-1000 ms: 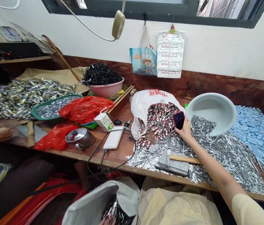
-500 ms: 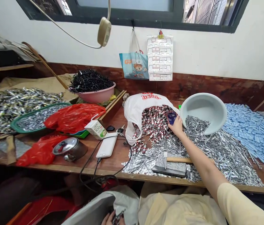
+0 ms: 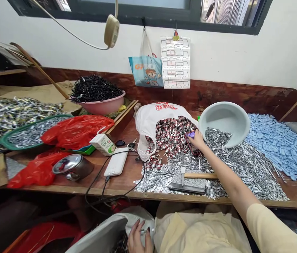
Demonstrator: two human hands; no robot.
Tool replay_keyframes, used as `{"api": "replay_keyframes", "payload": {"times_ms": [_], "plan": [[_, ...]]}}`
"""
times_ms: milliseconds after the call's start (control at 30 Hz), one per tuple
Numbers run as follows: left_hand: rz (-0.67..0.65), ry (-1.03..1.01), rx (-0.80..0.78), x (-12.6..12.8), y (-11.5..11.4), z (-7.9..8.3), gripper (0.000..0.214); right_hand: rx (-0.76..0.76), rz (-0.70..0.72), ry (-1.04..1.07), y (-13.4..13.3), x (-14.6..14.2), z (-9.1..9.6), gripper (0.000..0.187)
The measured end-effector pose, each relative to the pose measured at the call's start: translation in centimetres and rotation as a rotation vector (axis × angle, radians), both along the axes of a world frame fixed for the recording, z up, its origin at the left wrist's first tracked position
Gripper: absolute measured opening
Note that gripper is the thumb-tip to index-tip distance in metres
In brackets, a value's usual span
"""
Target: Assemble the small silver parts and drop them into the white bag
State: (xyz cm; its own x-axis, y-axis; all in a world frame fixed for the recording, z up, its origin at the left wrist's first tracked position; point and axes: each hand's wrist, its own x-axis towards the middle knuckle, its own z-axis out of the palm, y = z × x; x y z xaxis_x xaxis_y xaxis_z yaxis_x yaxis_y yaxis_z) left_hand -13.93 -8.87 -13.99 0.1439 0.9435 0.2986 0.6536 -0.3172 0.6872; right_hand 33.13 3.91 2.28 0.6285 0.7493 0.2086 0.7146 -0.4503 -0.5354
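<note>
My right hand [image 3: 198, 140] reaches over the bench and grips a dark phone [image 3: 190, 141] in a purple case, holding it low against the heap of red-and-silver parts [image 3: 171, 135] that spills from a white plastic bag [image 3: 150, 117]. My left hand [image 3: 137, 238] is at the bottom edge, down by my lap. Its fingers pinch a small metal part [image 3: 145, 231] over a second white bag [image 3: 106, 235] of dark parts.
A grey basin [image 3: 224, 119] leans on a spread of silver parts [image 3: 245, 165]. A hammer [image 3: 197, 175] lies on a stone block [image 3: 187, 185]. Blue pieces [image 3: 275, 144] cover the right. To the left are a white power bank [image 3: 116, 161], a carton [image 3: 101, 144], red bags [image 3: 77, 127] and a pink basin [image 3: 99, 104].
My right hand has lowered the phone from upright onto the red-and-silver parts. My left hand has come further into view at the bottom. The view shifted right.
</note>
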Motion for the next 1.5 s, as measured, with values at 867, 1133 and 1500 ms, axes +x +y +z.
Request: {"api": "replay_keyframes", "payload": {"times_ms": [867,1133,1500], "plan": [[-0.209,0.075,0.501,15.2,9.7,11.4,0.029,0.623,0.481,-0.025,-21.5,-12.5,-2.2,0.032],[-0.187,0.082,0.445,15.1,9.7,11.0,0.029,0.545,0.538,0.009,-21.0,-12.1,-2.1,0.035],[-0.199,0.085,0.408,15.2,8.8,11.8,0.029,0.117,0.224,-0.198,-15.8,-3.8,0.2,0.051]]}}
